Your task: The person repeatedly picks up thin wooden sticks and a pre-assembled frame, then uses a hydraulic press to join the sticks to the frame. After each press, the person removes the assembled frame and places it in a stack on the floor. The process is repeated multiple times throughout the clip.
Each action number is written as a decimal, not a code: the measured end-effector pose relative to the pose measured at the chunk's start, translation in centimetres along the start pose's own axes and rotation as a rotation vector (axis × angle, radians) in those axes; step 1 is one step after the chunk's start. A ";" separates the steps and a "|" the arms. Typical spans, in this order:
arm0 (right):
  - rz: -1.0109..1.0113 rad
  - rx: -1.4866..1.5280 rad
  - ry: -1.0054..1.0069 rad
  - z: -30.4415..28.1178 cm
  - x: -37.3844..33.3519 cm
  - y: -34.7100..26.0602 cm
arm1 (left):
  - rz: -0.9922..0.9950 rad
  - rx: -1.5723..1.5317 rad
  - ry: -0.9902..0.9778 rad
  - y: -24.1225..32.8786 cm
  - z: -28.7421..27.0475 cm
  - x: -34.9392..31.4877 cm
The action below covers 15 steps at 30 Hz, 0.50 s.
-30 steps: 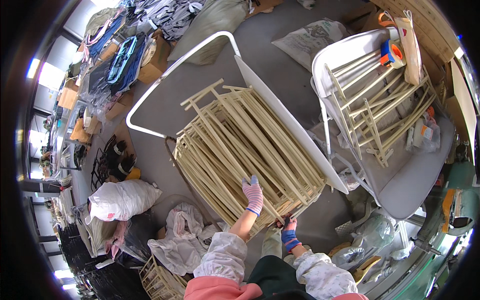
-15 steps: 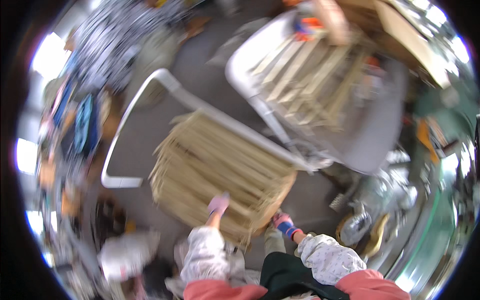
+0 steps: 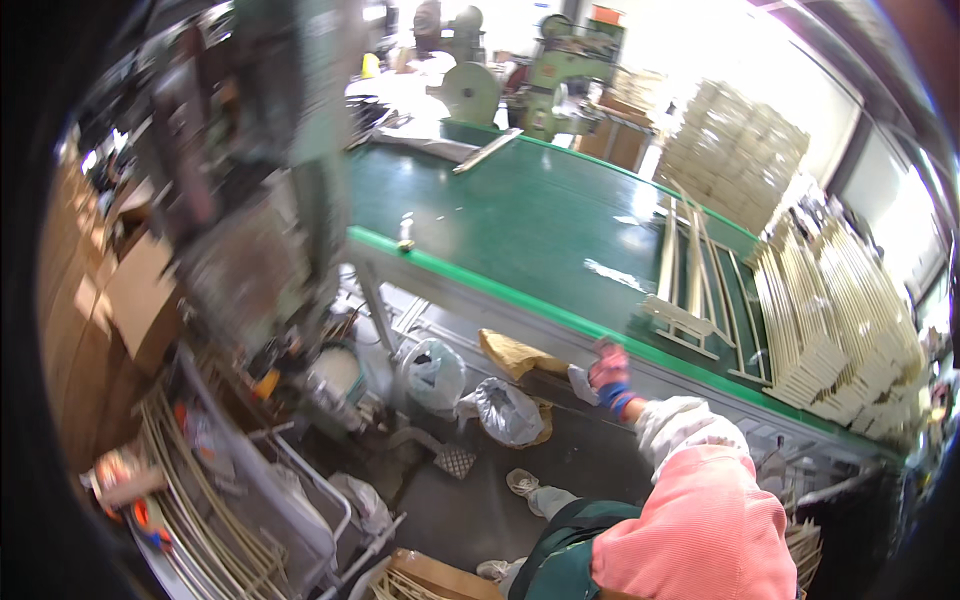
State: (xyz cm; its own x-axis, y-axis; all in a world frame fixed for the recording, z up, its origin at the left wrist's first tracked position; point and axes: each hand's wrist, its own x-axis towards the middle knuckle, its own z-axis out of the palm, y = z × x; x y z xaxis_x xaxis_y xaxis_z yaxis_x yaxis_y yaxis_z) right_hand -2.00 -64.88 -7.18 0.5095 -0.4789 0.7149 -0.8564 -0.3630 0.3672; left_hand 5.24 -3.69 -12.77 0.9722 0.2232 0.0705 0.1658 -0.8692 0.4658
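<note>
My right hand (image 3: 608,370), in a pinkish-red glove with a blue wristband, is at the near green edge of a long work table (image 3: 480,225). Its fingers look curled, though motion blurs them. A small white flat piece (image 3: 581,384) shows right against the glove; whether the hand grips it is unclear. On the table to the right of the hand lie several cream slatted frames (image 3: 690,270), next to a big stack of cream strips (image 3: 830,310). My left hand is out of view.
A green machine (image 3: 240,240) rises at the left. Beneath the table stand bins lined with plastic bags (image 3: 505,410) and a yellowish sack (image 3: 515,355). A grey cart (image 3: 270,500) with long strips is at lower left, a carton (image 3: 440,575) below. Wrapped stacks (image 3: 730,140) stand behind.
My view has swung right, from the bundle of strips on the floor to the green table. The left hand, on the bundle before, has left view. The right hand is now by the table edge.
</note>
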 end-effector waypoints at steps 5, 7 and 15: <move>0.548 -0.390 -0.058 9.2 4.1 24.7 | 0.274 -0.108 -0.024 12.1 1.4 -0.8; 0.887 -0.079 -0.289 11.3 3.9 32.3 | 0.412 -0.177 -0.089 18.7 2.4 -1.0; 1.066 0.150 -0.845 20.8 -1.8 46.3 | 1.387 -0.605 -0.659 58.3 14.1 -9.9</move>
State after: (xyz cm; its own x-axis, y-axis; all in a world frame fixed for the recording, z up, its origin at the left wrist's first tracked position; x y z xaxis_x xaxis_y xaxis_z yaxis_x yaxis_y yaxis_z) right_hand -40.83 -97.45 -3.86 -0.4436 -0.8961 0.0105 -0.8724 0.4291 -0.2341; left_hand 7.63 -62.84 1.24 0.2394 -0.8797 0.4109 -0.7656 0.0893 0.6371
